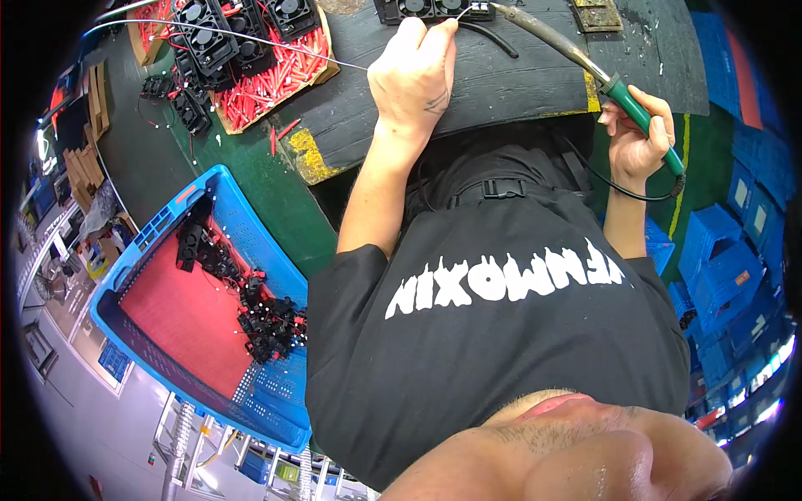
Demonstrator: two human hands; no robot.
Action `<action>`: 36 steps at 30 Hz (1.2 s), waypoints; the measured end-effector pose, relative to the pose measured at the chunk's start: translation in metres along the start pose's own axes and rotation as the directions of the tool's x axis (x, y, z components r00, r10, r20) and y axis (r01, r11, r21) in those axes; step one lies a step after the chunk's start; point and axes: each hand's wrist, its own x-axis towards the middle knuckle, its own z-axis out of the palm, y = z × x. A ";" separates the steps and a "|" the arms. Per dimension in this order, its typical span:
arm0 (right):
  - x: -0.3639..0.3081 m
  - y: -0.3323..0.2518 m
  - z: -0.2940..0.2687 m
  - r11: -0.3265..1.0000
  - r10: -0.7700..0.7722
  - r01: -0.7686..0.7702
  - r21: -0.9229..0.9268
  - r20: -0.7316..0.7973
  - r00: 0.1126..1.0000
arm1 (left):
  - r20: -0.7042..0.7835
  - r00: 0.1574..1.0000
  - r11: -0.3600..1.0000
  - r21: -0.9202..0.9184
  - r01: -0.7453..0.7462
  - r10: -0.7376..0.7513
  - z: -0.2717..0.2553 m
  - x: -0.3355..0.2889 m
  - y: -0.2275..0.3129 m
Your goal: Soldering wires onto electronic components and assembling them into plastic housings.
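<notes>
In my left hand [413, 75], its fingers pinched together, is a thin silvery solder wire [309, 55] that trails off to the left. Its short end sticks out past my fingertips toward small white parts on a black fan unit [415, 8] at the top edge of the view. My right hand [637, 138] grips the green handle of a soldering iron [618, 92]. The iron's metal tip reaches the right end of the fan unit, close to the solder end. Whether the tip and solder touch is too small to tell. A short black cable [493, 37] lies beside the fan unit.
Left on the bench, an open cardboard box [327, 71] holds red tube-like pieces, with several black fans [200, 42] on top. A blue crate [276, 250] with black wired parts stands lower left. Blue bins [723, 259] stand right. The iron's cord [631, 194] loops below my right hand.
</notes>
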 end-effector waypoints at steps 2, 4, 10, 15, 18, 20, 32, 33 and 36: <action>0.000 0.000 -0.001 1.000 -0.006 0.006 0.007 0.006 1.000 | 0.020 1.000 0.999 0.046 -0.014 0.013 -0.001 0.001 0.001; 0.000 0.002 -0.001 1.000 -0.006 0.006 0.020 0.019 1.000 | 0.014 1.000 0.999 0.044 -0.020 0.020 0.000 0.001 0.002; 0.006 0.007 0.000 0.999 0.021 -0.022 0.029 0.031 0.999 | 0.023 1.000 0.998 0.059 -0.002 0.000 0.002 0.000 0.006; 0.007 0.010 0.002 0.999 0.027 -0.029 0.034 0.049 0.998 | 0.010 1.000 0.997 0.076 0.008 -0.009 0.002 0.000 0.007; 0.008 0.010 0.004 0.999 0.026 -0.029 0.042 0.059 0.998 | 0.007 1.000 0.996 0.085 0.004 -0.004 0.002 -0.001 0.006; 0.009 0.011 0.005 0.998 0.026 -0.029 0.047 0.065 0.998 | 0.003 1.000 0.997 0.079 0.020 -0.020 0.001 -0.002 0.006; 0.009 0.013 0.007 0.998 0.027 -0.029 0.047 0.056 0.998 | -0.010 1.000 0.997 0.074 0.011 -0.011 0.003 -0.003 0.005; 0.009 0.013 0.007 0.999 0.029 -0.032 0.044 0.058 0.998 | -0.010 1.000 0.997 0.074 0.011 -0.010 0.002 -0.003 0.006; 0.009 0.015 0.008 0.998 0.044 -0.046 0.044 0.055 0.998 | -0.013 1.000 0.997 0.072 0.012 -0.012 0.001 -0.002 0.006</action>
